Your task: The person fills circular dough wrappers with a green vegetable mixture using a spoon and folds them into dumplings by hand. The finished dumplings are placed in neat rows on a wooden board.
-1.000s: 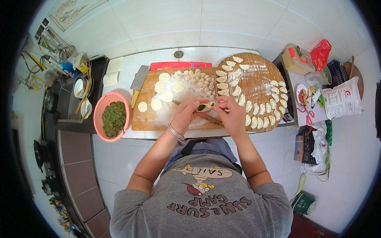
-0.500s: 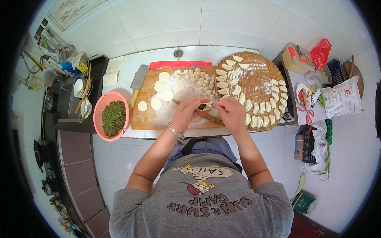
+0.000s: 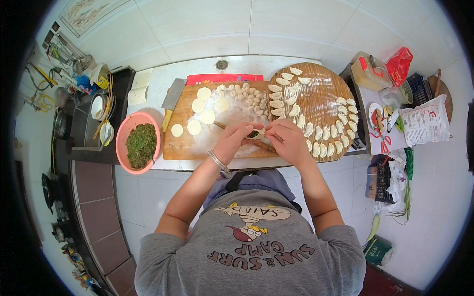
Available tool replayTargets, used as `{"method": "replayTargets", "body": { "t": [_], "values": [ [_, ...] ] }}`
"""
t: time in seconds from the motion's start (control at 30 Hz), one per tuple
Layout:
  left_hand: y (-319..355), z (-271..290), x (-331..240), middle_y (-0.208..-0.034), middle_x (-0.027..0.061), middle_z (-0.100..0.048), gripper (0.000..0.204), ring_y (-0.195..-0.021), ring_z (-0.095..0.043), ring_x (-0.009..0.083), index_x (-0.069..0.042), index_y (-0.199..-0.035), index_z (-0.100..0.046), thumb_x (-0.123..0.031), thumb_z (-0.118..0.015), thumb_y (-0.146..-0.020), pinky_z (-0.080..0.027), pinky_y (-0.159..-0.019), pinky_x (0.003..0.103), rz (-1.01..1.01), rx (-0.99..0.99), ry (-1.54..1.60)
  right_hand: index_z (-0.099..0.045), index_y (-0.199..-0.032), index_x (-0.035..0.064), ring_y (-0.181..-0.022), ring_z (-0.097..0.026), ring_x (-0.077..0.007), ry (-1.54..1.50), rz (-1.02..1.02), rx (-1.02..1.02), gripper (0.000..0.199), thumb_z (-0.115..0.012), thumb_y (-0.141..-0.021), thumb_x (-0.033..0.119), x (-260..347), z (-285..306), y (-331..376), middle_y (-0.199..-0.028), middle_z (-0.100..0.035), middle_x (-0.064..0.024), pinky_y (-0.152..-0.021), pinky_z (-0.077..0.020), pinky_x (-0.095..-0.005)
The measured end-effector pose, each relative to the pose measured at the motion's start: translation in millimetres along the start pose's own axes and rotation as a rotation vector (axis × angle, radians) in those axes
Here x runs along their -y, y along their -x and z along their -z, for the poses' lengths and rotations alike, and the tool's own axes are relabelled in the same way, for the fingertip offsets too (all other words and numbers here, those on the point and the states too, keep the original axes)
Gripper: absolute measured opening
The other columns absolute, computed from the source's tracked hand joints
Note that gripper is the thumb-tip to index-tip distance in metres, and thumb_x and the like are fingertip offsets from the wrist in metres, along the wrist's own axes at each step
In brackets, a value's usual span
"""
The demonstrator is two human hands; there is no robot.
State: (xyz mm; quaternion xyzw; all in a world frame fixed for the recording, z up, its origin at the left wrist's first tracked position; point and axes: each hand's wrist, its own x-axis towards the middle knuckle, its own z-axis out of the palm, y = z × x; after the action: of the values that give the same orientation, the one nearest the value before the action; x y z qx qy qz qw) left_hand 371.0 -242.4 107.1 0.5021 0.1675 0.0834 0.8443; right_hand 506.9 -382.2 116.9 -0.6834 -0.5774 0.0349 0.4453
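L hand (image 3: 229, 143) and R hand (image 3: 290, 142) are both grasping one dumpling (image 3: 254, 134), above the near part of the cutting board (image 3: 173, 150); R fingers pinch its right end. Closing of it is prob. only partly done: dough is pale and folded, w/ dark filling visible in the opening; finer details I cannot tell. Behind, flat wrappers (image 3: 208, 117) and many dough pieces (image 3: 254, 100) seem to be left. To the R, closed dumplings (image 3: 334, 131) on the round board (image 3: 326, 84) are done, approx. a few dozen. Far L, pink bowl (image 3: 122, 129) w/ plenty of green filling (image 3: 141, 145).
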Motion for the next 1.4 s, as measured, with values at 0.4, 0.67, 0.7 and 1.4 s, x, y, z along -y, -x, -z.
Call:
{"method": "replayTargets", "body": {
  "t": [0.4, 0.67, 0.7, 1.4],
  "values": [
    [-2.7, 1.8, 0.3, -0.114, 0.0142, -0.058, 0.035, -0.103, -0.057, 0.0207, 0.007, -0.112, -0.058, -0.02, -0.045, -0.093, -0.051, -0.085, 0.035, 0.012, 0.029, -0.046, -0.063, -0.08, 0.0042, -0.075, -0.059, -0.0278, 0.031, -0.012, 0.023, 0.007, -0.067, -0.073, 0.006, -0.6, 2.9, -0.7, -0.079, -0.061, -0.0085, -0.065, -0.0481, -0.0353],
    [-5.1, 3.0, 2.9, -0.116, 0.0126, -0.058, 0.037, -0.104, -0.056, 0.0198, 0.008, -0.116, -0.056, -0.02, -0.046, -0.093, -0.05, -0.086, 0.034, 0.046, 0.003, -0.001, -0.063, -0.08, 0.0038, -0.072, -0.058, -0.0271, 0.05, 0.007, -0.05, 0.008, -0.067, -0.074, 0.006, 3.5, -1.7, 1.3, -0.076, -0.059, -0.0082, -0.063, -0.048, -0.0353],
    [-4.7, 1.4, 3.1, -0.116, 0.0125, -0.058, 0.037, -0.103, -0.057, 0.0196, 0.007, -0.116, -0.056, -0.02, -0.046, -0.093, -0.05, -0.086, 0.034, 0.041, -0.005, -0.018, -0.062, -0.08, 0.0037, -0.072, -0.058, -0.0272, 0.059, -0.006, -0.041, 0.008, -0.067, -0.074, 0.006, 3.3, -1.9, 1.7, -0.077, -0.059, -0.0083, -0.063, -0.048, -0.0354],
    [-13.6, -22.8, 7.7, -0.124, 0.0137, -0.052, 0.056, -0.111, -0.052, 0.0209, 0.0, -0.135, -0.037, -0.04, -0.026, -0.097, -0.041, -0.095, 0.035, -0.03, 0.026, 0.338, -0.068, -0.093, 0.0033, -0.069, -0.063, -0.0206, -0.534, -0.462, -0.091, 0.013, -0.064, -0.081, 0.005, -3.5, -0.9, 2.9, -0.082, -0.065, -0.0101, -0.061, -0.0492, -0.0264]
  ]
}}
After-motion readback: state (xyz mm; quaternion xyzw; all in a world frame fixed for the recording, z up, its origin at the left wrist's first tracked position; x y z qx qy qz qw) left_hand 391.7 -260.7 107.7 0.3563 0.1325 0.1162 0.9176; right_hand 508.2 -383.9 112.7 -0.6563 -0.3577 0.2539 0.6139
